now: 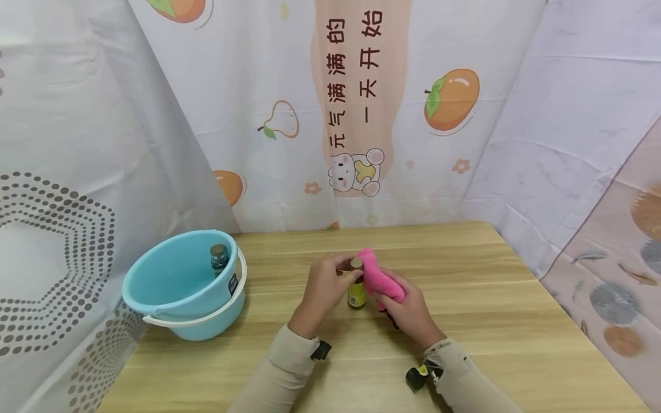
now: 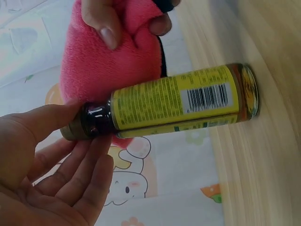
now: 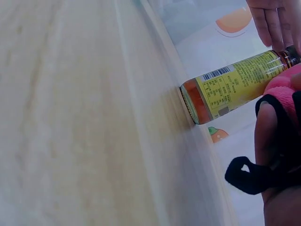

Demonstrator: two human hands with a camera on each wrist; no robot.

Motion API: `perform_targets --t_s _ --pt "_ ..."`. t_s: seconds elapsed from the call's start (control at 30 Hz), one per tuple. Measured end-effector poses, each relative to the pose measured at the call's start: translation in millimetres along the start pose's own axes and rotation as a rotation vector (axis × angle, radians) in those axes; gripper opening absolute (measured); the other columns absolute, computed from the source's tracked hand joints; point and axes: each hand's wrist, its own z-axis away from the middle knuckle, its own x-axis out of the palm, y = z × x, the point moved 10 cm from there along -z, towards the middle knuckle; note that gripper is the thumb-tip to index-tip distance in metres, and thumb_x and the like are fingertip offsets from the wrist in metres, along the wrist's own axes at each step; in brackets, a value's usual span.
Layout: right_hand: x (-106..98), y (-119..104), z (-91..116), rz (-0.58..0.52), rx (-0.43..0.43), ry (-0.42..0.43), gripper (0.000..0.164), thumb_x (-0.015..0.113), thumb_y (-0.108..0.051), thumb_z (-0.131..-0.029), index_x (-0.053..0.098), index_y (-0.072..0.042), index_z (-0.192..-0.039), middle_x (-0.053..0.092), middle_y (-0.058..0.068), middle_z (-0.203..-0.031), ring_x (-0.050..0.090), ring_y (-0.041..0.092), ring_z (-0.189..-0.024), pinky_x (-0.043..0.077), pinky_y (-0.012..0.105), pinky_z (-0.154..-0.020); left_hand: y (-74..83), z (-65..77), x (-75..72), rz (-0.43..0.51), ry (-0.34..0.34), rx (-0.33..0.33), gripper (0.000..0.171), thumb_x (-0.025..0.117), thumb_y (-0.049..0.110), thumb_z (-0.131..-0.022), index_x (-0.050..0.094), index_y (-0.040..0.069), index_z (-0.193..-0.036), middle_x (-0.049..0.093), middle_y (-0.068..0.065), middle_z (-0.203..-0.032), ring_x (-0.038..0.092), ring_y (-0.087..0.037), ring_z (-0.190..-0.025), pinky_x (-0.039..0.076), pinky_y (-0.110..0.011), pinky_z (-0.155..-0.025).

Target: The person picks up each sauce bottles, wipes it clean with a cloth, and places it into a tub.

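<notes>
A small glass bottle [image 1: 356, 295] with a yellow label and a gold cap is upright in front of me. Its base is on or just over the wooden tabletop; I cannot tell which. My left hand [image 1: 326, 285] pinches it by the cap and neck, and the left wrist view shows the thumb on the cap [image 2: 74, 129]. My right hand [image 1: 410, 312] grips a pink fluffy cloth [image 1: 379, 281] with black edging. That cloth lies against the upper side of the bottle. A black loop [image 3: 247, 176] hangs from the cloth in the right wrist view.
A light blue bucket [image 1: 206, 330] with a white handle [image 1: 206, 317] stands at the table's left. Inside it leans another dark bottle [image 1: 219, 258] with a gold cap. A printed curtain [image 1: 289, 172] hangs behind the wooden table [image 1: 490, 344].
</notes>
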Motion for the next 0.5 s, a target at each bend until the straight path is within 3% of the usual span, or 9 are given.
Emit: perform_targets --t_s 0.27,0.5 --pt "3.5 8.4 -0.8 0.005 0.090 -0.011 0.047 0.081 -0.017 -0.092 0.068 -0.032 -0.134 0.071 0.009 -0.101 0.068 0.020 -0.064 0.059 0.036 -0.055 -1.3 0.6 -2.7 0.061 -0.007 0.002 0.029 0.082 0.016 -0.090 0.077 0.008 -0.117 0.079 -0.002 -0.101 0.076 -0.010 -0.090 0.062 -0.030 -0.081" --pt "3.7 12.0 0.5 0.028 0.116 -0.026 0.046 0.082 -0.021 -0.091 0.067 -0.032 -0.133 0.071 0.009 -0.090 0.067 0.020 -0.061 0.058 0.036 -0.053 -2.0 -1.4 -6.7 0.096 -0.035 -0.011 0.028 0.082 0.016 -0.090 0.077 0.009 -0.117 0.079 -0.002 -0.102 0.074 -0.008 -0.090 0.060 -0.024 -0.081"
